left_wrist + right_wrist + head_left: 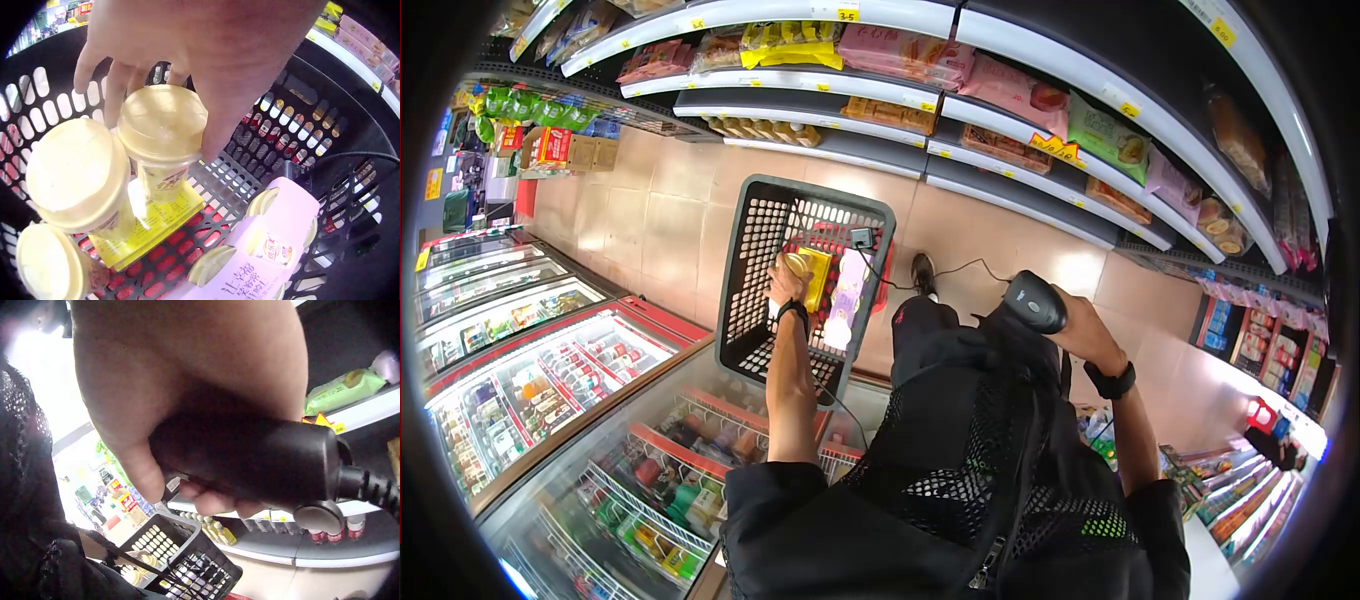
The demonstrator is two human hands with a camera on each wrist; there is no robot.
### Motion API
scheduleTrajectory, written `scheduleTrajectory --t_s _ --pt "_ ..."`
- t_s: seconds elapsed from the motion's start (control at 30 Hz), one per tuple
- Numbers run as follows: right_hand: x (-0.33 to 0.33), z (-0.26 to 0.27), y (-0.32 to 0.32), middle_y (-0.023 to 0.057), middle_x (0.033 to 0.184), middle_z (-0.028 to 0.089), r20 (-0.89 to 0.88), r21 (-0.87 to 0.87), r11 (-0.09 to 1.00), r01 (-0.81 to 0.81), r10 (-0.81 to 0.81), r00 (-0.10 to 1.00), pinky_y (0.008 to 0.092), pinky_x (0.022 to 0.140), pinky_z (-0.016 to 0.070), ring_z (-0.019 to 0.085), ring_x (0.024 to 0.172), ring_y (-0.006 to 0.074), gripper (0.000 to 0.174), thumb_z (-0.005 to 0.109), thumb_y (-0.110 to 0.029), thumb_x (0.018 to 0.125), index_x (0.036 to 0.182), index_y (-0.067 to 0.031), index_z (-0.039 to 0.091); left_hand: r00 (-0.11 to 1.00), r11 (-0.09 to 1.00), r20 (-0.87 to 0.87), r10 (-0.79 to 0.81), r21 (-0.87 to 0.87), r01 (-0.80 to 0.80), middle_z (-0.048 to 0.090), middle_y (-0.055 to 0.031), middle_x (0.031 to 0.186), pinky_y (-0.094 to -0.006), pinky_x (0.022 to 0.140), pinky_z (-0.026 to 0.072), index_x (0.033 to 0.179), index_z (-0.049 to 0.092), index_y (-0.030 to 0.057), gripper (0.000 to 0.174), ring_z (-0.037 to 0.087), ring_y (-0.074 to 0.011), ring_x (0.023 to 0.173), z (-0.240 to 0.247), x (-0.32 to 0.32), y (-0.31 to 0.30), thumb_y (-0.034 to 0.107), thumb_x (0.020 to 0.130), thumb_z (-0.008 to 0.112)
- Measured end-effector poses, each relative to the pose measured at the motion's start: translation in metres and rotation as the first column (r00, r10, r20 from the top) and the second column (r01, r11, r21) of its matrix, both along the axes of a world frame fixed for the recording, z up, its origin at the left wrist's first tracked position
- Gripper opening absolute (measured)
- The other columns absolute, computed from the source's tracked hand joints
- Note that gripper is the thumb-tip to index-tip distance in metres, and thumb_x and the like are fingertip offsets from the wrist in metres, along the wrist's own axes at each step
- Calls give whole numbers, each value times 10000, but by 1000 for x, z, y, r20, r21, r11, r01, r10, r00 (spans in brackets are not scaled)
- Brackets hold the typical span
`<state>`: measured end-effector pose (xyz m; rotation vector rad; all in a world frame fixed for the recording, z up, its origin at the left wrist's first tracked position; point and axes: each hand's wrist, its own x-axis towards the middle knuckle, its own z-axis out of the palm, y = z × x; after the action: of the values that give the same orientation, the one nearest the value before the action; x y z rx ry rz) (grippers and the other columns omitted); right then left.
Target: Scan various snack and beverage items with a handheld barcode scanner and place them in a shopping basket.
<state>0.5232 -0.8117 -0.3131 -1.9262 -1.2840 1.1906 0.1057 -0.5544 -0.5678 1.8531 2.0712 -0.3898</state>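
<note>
My left hand (pixel 785 286) reaches into a dark plastic shopping basket (pixel 820 191). Its thumb and fingers grip the lid of a cup (pixel 164 125) with a yellowish top. Two similar cups, one larger in view (pixel 78 172) and one lower (pixel 53 262), stand beside it in the left wrist view. Beneath them lies a flat yellow pack (pixel 159 228). A lilac multipack of cups (pixel 269 244) fills the basket's other side. Outside the basket, my right hand (pixel 1090 335) holds a black corded handheld device (pixel 250 456), fingers wrapped round its body.
A cord (pixel 960 265) runs from the device toward a small black box (pixel 861 238) at the basket. Shelves of packaged bread (pixel 1010 90) line the far side. Glass-topped freezers (pixel 640 480) border the left. A foot (pixel 923 272) stands near the basket.
</note>
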Motion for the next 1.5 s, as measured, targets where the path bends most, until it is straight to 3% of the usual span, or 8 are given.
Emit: scheduleTrajectory --t_s 0.3,0.7,0.77,0.83,0.9,1.23,1.3,1.5 --pt "-30 -3 37 223 1034 648 0 58 992 -114 114 993 401 825 485 628 956 398 578 746 -271 719 1214 -47 551 939 931 152 -309 249 267 506 -165 1150 -481 882 428 1299 454 190 750 555 -365 1017 43 -14 3 272 644 810" --pt "-76 20 110 226 985 656 -95 362 906 -218 268 959 384 802 491 633 934 382 437 721 -149 740 1126 10 593 517 378 36 -855 726 575 445 -138 1276 -448 939 459 1292 526 230 661 483 -367 1151 201 2 -57 115 687 765" --pt "-81 22 120 221 965 664 -98 321 909 -267 312 945 370 782 493 652 887 345 409 740 -165 743 1084 19 611 498 322 0 -867 762 561 441 -151 1280 -448 931 471 1273 539 205 670 495 -365 1146 207 1 -64 102 661 789" --pt "-87 18 123 195 899 680 -107 405 884 -234 300 948 345 752 495 669 818 280 382 755 -174 738 1033 31 624 501 621 447 -741 741 256 394 -169 1317 -408 888 520 1289 505 132 750 483 -339 1182 215 8 -72 71 618 835" --pt "-91 24 128 158 830 689 -156 409 882 -233 319 935 327 723 495 664 761 203 370 761 -182 740 1004 39 625 521 641 499 -692 757 126 390 -178 1329 -360 835 571 1314 470 87 808 501 -301 1178 224 14 -75 71 602 850" --pt "-82 32 110 113 1040 690 -329 322 941 -101 211 920 292 890 456 591 944 116 522 779 -165 757 1207 5 576 430 672 579 -693 734 95 424 -202 1330 -365 802 549 1273 515 103 803 514 -346 1155 266 36 -69 139 565 893" --pt "-68 34 86 105 1029 691 -361 487 864 131 63 930 290 868 463 582 931 103 528 776 -173 764 1215 9 569 331 436 398 -855 899 45 422 -221 1318 -408 884 512 1292 483 105 835 506 -364 1160 303 64 -48 143 565 893" --pt "-33 17 32 59 892 676 -296 320 932 172 -74 952 288 772 480 557 821 87 330 750 -100 759 1025 49 622 56 218 214 -975 973 71 445 -226 1282 -385 830 547 1304 481 81 851 514 -359 1158 431 160 -19 168 561 887"
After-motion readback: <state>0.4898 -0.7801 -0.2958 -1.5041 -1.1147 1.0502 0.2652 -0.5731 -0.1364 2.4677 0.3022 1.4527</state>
